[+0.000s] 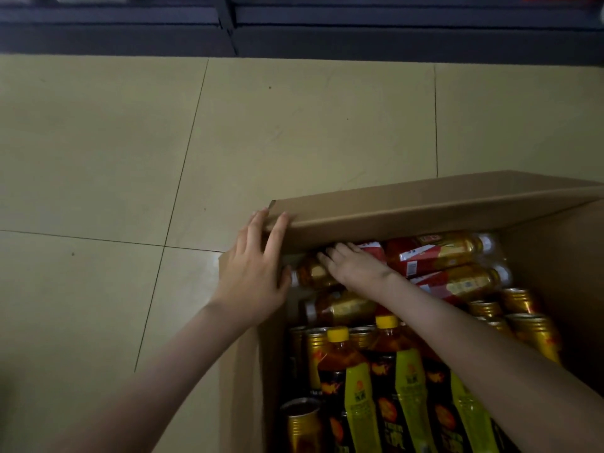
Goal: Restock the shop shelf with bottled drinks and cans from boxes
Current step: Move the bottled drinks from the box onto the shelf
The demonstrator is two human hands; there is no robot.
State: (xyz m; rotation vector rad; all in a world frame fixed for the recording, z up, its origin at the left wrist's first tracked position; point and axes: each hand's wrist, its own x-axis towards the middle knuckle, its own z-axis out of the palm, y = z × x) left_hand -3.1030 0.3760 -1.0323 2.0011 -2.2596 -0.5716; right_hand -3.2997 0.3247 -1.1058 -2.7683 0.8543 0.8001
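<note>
An open cardboard box point(242, 371) stands on the floor at the lower right, packed with drinks. My left hand point(253, 266) presses straight fingers against the box's far flap point(425, 207) and holds it back. My right hand point(351, 266) reaches under that flap and its fingers curl over a red-labelled bottle point(313, 273) lying on its side. More red-labelled bottles point(438, 253) lie beside it. Upright yellow-capped bottles point(356, 380) and gold cans point(536, 331) fill the near part of the box.
Pale tiled floor point(114, 152) spreads to the left and beyond the box. The dark base of the shop shelf point(294, 34) runs along the top of the view. A gold can point(302, 426) stands at the box's near left corner.
</note>
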